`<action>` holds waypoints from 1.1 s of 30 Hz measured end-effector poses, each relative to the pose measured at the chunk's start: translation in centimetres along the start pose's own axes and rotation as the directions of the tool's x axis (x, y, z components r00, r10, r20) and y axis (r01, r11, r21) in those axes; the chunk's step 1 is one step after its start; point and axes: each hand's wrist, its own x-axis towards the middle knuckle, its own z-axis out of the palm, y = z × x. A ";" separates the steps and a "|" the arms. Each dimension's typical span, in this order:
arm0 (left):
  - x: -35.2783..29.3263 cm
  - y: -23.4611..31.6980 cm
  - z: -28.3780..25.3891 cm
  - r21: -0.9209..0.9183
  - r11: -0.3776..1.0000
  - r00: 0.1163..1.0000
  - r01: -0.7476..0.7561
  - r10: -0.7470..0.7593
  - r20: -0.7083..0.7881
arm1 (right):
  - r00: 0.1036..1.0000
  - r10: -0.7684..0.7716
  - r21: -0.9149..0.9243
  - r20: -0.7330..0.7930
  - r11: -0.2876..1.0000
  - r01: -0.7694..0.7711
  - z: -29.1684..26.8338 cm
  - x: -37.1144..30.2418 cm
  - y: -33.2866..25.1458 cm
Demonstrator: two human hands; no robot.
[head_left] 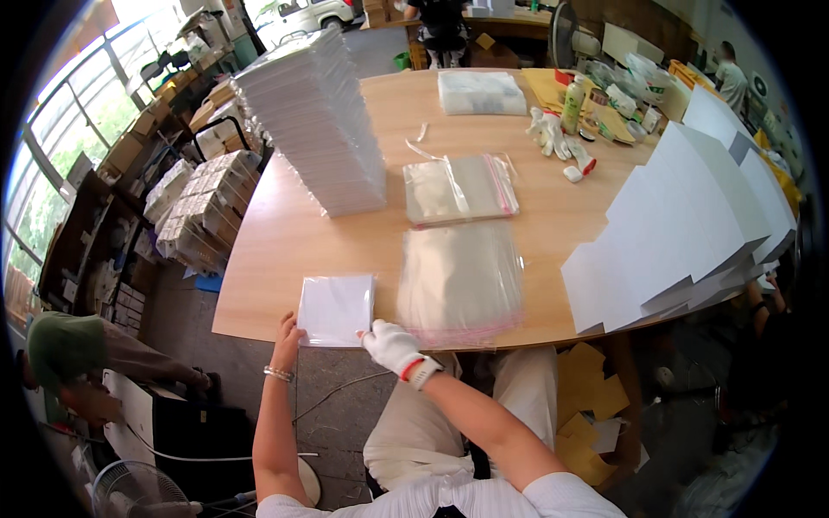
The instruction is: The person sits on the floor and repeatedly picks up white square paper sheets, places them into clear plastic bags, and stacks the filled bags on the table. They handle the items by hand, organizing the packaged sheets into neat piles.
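Seemingly tight in left grip [287, 339] and gloved right grip [393, 346], a white packet [337, 306], transparent sleeves [460, 281] to their right.

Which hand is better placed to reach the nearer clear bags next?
Likely the right hand: it's on the side of the white packet nearest the clear bags, while the left hand touches the opposite side.
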 end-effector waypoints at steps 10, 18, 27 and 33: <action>0.3 4.5 6.1 0.768 0.598 0.973 -0.229 0.130 0.189 | 0.902 -0.431 -0.165 0.031 0.888 0.430 -6.2 -2.8 -3.1; -1.4 6.3 7.3 0.790 0.500 0.863 -0.354 0.501 0.069 | 0.558 -0.460 -0.443 -0.690 0.879 0.177 -38.0 -18.6 -3.8; -4.6 15.8 13.7 0.250 0.541 0.587 -0.803 0.789 0.181 | 0.514 -0.526 -0.657 -0.677 0.747 -0.101 -44.9 -17.1 -4.2; -6.3 16.7 14.1 0.154 0.567 0.588 -0.809 0.773 0.239 | 0.525 -0.622 -0.752 -0.581 0.657 -0.055 -45.5 -17.1 -4.0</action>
